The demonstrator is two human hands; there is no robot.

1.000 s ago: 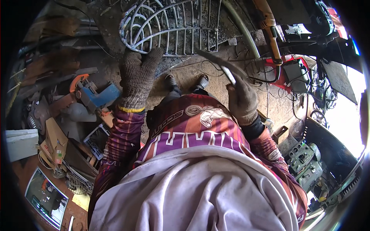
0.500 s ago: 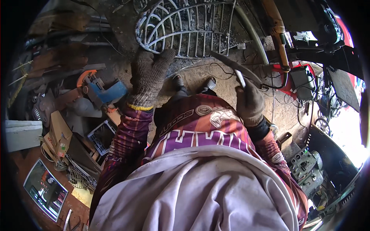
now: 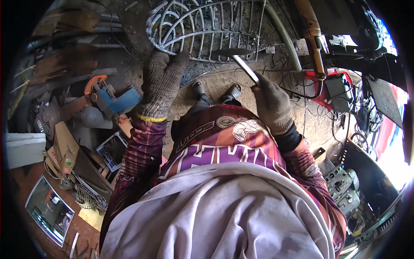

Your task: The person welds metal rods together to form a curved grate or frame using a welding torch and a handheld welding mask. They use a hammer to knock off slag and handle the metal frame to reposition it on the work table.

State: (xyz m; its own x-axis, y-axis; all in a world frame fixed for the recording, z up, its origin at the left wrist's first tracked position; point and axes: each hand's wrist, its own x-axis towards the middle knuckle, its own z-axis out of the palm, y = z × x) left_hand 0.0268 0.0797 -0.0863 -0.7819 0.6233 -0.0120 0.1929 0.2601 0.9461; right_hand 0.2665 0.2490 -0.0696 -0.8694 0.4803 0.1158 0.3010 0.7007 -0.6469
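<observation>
A welded grille of bent metal rods [image 3: 207,32] lies on the dark work surface at the top of the head view. My left hand [image 3: 164,80], in a grey knit glove with a yellow cuff edge, grips the near left rim of the grille; its fingertips are partly hidden there. My right hand [image 3: 274,103], also gloved, is closed around the pale metal handle of a chipping hammer [image 3: 246,69]. The hammer's long, narrow dark head is over the grille's near edge; I cannot tell whether it touches.
A long orange-brown tool [image 3: 312,39] hangs or lies to the right, near a red machine [image 3: 330,90] with cables. On the left stand a blue and orange machine [image 3: 116,101], a plastic crate [image 3: 112,151] and cardboard [image 3: 64,149]. A grey motor-like unit [image 3: 345,190] sits lower right.
My right hand has moved slightly up and left, and the hammer's head has swung from right of the grille to its near edge. My left hand and the grille's rim have shifted slightly up-left.
</observation>
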